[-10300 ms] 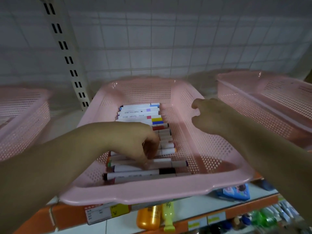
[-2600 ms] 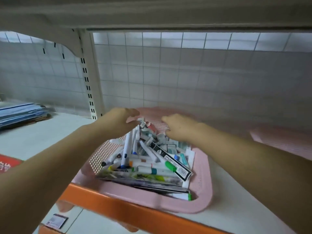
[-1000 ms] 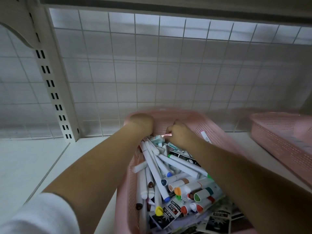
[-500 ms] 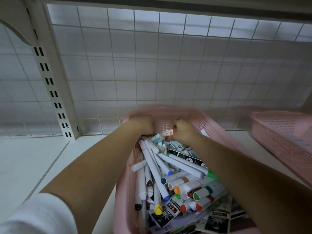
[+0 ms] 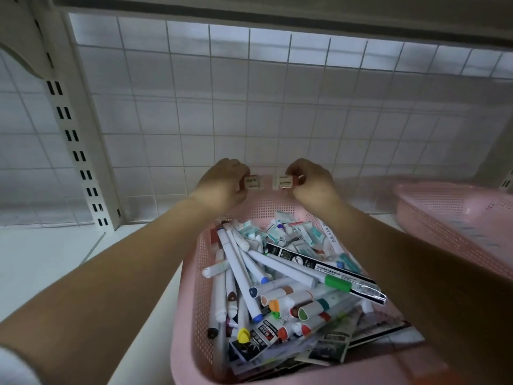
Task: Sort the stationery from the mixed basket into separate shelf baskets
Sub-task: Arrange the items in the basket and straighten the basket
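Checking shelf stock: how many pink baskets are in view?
2: the mixed basket in the middle, and a second basket at right, partly cut off by the frame edge.

Pale pink, fine dot-hole mesh: mixed basket (image 5: 191, 287), likewise second basket (image 5: 449, 215) at 3 o'clock. White markers (image 5: 236, 262) capped blue, green, orange, yellow, red, brown. Teal-and-white sleeved erasers (image 5: 277, 235). Black pack (image 5: 319, 266), white print. At 12 o'clock, white square-grid back panel (image 5: 249, 107).

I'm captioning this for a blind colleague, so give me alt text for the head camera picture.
The left hand pinches a small eraser and the right hand a second eraser, above the far end of a pink basket heaped with markers and packets on a white shelf. Another basket sits to the right.
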Demonstrator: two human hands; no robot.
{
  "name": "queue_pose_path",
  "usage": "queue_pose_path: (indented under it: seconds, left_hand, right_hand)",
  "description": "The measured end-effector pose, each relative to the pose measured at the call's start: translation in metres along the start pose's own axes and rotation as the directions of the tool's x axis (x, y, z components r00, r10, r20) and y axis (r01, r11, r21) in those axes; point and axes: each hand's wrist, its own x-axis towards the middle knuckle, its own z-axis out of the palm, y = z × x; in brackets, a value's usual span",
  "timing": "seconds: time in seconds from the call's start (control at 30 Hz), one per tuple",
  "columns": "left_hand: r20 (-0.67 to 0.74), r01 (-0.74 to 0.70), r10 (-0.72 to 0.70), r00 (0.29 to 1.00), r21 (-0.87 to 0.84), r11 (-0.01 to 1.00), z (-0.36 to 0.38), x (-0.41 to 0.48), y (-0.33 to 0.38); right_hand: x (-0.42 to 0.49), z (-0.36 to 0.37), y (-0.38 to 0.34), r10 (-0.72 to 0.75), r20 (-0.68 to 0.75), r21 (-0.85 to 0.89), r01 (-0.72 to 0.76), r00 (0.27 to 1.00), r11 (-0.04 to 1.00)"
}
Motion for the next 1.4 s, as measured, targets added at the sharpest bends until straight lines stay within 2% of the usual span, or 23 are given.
queue_pose_path:
  seconds: [0.1,0.2,0.43,0.57,0.8,0.9,1.0,1.17,1.3,1.4]
  left_hand:
    - [-0.124,-0.045,0.041,0.991,-0.029,0.999,-0.015,-0.008,0.006]
    - [-0.164,-0.104,0.098,0.982,-0.027,0.994,-0.029,-0.018,0.017]
    - [-0.121,-0.181,0.172,0.978,-0.073,0.981,-0.043,-0.039,0.054]
    - [-0.088,-0.217,0.209,0.974,-0.088,0.972,-0.046,-0.035,0.075]
    - [-0.109,-0.302,0.287,0.952,-0.166,0.939,-0.047,-0.005,0.14]
    - [-0.069,-0.321,0.314,0.947,-0.151,0.935,-0.041,0.012,0.172]
    - [-0.011,-0.317,0.319,0.948,-0.154,0.936,-0.032,0.028,0.206]
    - [-0.001,-0.301,0.305,0.952,-0.164,0.94,-0.009,0.053,0.26]
    - [0.053,-0.255,0.269,0.962,-0.179,0.95,0.019,0.065,0.294]
    - [0.137,-0.146,0.174,0.975,-0.191,0.971,0.044,0.066,0.306]
  right_hand:
    - [-0.003,-0.024,-0.008,-0.041,0.004,-0.002,0.041,0.999,0.999]
    - [-0.017,-0.035,-0.01,-0.062,0.013,0.031,0.061,0.998,0.998]
    - [-0.054,-0.049,0.003,-0.042,0.062,0.129,0.034,0.997,0.991]
    - [-0.065,-0.073,0.014,-0.047,0.031,0.105,0.044,0.998,0.994]
    - [-0.077,-0.127,0.049,-0.045,0.035,0.055,0.043,0.998,0.998]
    - [-0.08,-0.155,0.07,-0.044,0.016,0.045,0.043,0.999,0.998]
    - [-0.083,-0.188,0.094,-0.04,0.005,-0.034,0.04,0.999,0.999]
    - [-0.081,-0.234,0.147,-0.004,0.032,-0.166,0.01,0.999,0.986]
    - [-0.078,-0.249,0.189,0.007,0.123,-0.322,0.034,0.992,0.946]
    - [-0.073,-0.251,0.21,0.038,0.226,-0.36,0.047,0.973,0.932]
